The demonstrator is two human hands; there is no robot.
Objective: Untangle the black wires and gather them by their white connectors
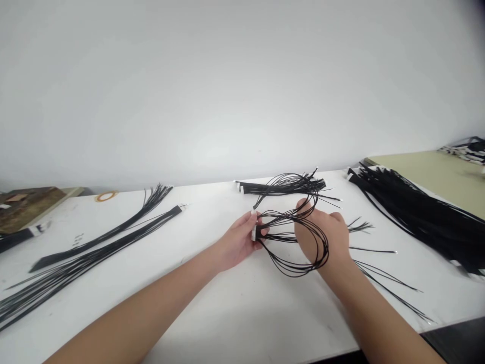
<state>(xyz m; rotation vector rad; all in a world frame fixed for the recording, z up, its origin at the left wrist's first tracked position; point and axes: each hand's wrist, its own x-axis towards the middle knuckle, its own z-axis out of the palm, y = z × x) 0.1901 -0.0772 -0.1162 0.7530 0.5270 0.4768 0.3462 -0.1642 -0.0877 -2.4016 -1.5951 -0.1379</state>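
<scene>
Between my two hands is a wire harness (288, 263) of thin black wires with a small white connector (254, 232) at its left end. My left hand (242, 236) is closed on that connector end, thumb on top. Several wires loop back in wide curls in front of my right hand (328, 235). The fingers of that hand are curled round the wires, and loose wire ends (394, 278) fan out beyond it to the right. Just behind the hands lies a bundle of similar black wires (280, 188) with white connectors at its left end.
A thick pile of black wire bundles (420, 207) lies at the right. More black wires (113, 253) stretch across the left of the white table (212, 308). An orange ring (106, 196) is near the back wall (227, 91). A brown box-like thing (34, 205) stands far left.
</scene>
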